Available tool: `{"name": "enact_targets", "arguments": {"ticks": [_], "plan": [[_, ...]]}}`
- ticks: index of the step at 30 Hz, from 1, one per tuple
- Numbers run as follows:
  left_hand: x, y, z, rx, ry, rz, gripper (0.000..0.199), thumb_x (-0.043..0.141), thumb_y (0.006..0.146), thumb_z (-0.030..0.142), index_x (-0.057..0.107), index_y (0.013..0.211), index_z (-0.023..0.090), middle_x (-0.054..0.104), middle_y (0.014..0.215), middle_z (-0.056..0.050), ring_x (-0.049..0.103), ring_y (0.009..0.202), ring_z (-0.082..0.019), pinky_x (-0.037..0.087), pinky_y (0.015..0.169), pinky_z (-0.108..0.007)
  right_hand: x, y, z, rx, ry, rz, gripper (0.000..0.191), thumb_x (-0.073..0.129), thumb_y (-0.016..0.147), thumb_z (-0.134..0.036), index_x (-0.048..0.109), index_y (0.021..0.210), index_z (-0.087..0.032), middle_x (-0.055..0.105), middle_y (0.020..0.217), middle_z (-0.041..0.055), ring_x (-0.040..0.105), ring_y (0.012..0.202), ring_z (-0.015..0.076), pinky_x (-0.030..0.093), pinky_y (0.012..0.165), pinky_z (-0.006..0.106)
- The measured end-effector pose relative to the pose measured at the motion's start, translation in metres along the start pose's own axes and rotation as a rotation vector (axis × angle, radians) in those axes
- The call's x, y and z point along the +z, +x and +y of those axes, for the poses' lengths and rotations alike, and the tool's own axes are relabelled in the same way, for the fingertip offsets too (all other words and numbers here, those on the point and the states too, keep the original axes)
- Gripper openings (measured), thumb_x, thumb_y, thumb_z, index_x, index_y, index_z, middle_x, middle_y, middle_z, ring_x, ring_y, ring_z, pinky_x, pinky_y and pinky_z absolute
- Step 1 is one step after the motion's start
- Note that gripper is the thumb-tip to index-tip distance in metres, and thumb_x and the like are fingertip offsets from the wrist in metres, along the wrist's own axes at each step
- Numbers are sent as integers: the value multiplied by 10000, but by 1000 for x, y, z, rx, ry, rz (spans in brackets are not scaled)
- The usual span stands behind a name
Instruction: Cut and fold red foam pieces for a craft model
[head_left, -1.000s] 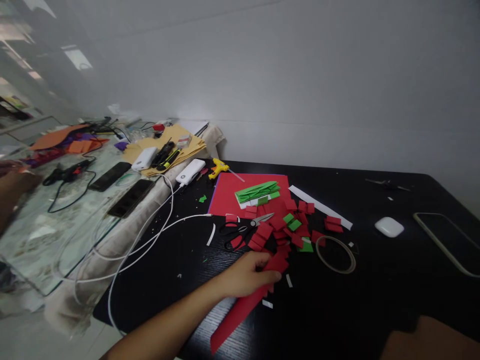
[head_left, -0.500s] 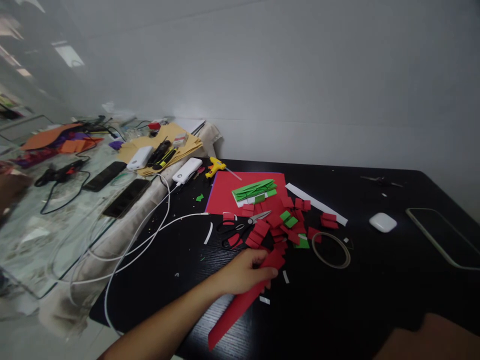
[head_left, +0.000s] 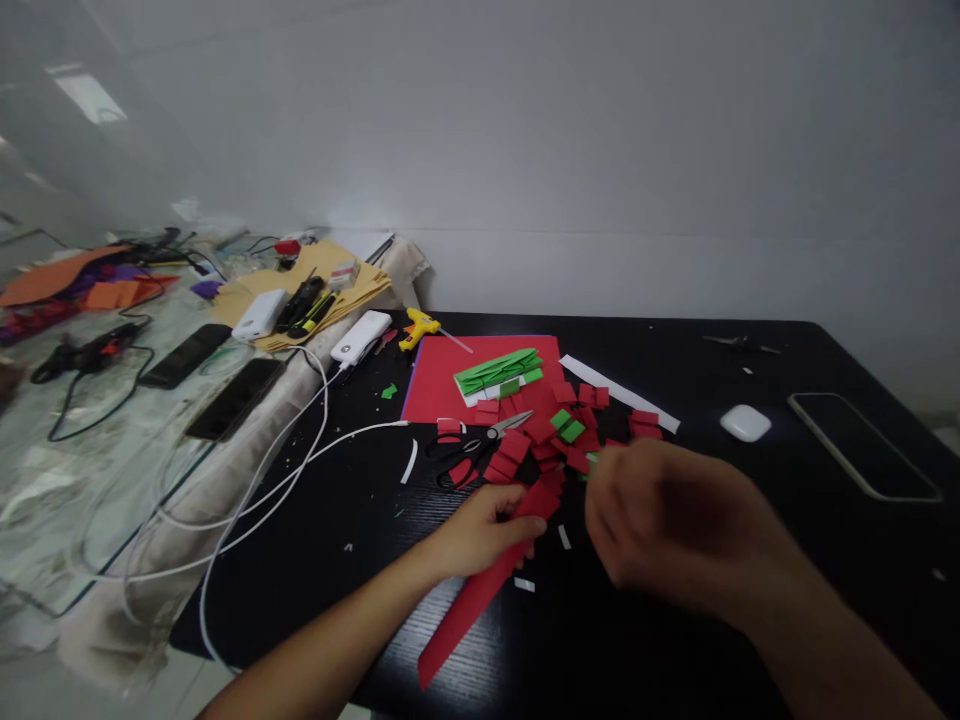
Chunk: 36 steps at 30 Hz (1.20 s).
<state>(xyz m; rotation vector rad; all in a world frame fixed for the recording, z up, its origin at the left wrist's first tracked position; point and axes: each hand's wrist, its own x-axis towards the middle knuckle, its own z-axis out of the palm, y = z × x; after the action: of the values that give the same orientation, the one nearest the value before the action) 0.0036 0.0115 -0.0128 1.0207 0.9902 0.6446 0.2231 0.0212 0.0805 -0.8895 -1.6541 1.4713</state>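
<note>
My left hand (head_left: 491, 530) is closed around a long red paper strip (head_left: 469, 625), thumb on top, holding it aslant above the black table. My right hand (head_left: 660, 520) hovers to the right of it, curled and smeared by motion, so its fingers and anything in them cannot be made out. Ahead of both hands lie several small folded red paper pieces (head_left: 510, 455) and folded green pieces (head_left: 568, 426). Black-handled scissors (head_left: 480, 448) rest partly open at the left of this pile. The tape ring is out of sight where my right hand is.
Behind the pile is a red sheet (head_left: 435, 375) with a green folded paper bundle (head_left: 499, 371). A yellow glue gun (head_left: 420, 327), a white power bank (head_left: 361, 338) and its cable stand left. To the right are a white case (head_left: 745, 423) and a phone (head_left: 862, 445).
My right hand has come in from the lower right corner toward the pile, covering the tape ring. My left hand keeps the red strip. The whole view has shifted slightly.
</note>
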Motion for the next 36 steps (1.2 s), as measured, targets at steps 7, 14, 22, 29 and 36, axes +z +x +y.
{"name": "enact_targets", "arguments": {"ticks": [7, 14, 22, 29, 36], "plan": [[0, -3, 6, 8, -23, 76, 343, 704, 861, 475, 599, 902, 150, 629, 671, 15, 587, 522, -105, 479, 520, -222, 11, 27, 86, 120, -117, 298, 350, 743, 857, -540, 655, 877, -202, 667, 770, 35, 621, 646, 162, 524, 577, 279], [0, -2, 8, 23, -52, 53, 359, 717, 865, 483, 625, 893, 138, 622, 671, 16, 596, 541, -108, 507, 541, -229, 23, 14, 97, 223, 190, 43, 364, 744, 867, -525, 651, 940, -181, 625, 700, -13, 570, 551, 108, 467, 497, 222], [0, -3, 6, -19, -5, -16, 332, 702, 900, 460, 664, 936, 132, 648, 699, -1, 609, 555, -113, 521, 546, -228, 22, 12, 104, 216, 200, 44, 323, 734, 889, -477, 657, 848, -166, 617, 660, -18, 562, 535, 99, 459, 504, 219], [3, -6, 7, -11, -35, 25, 320, 681, 915, 482, 642, 917, 164, 668, 735, 1, 629, 536, -124, 511, 500, -226, 21, 9, 102, 206, 213, 18, 339, 733, 893, -482, 659, 818, -160, 622, 667, -12, 564, 538, 99, 457, 509, 224], [6, -6, 6, 15, -12, 45, 287, 693, 918, 429, 615, 858, 160, 657, 702, 14, 621, 504, -108, 517, 484, -216, 21, 8, 103, 211, 187, 7, 329, 714, 908, -476, 678, 835, -158, 640, 683, 0, 581, 555, 110, 478, 530, 237]]}}
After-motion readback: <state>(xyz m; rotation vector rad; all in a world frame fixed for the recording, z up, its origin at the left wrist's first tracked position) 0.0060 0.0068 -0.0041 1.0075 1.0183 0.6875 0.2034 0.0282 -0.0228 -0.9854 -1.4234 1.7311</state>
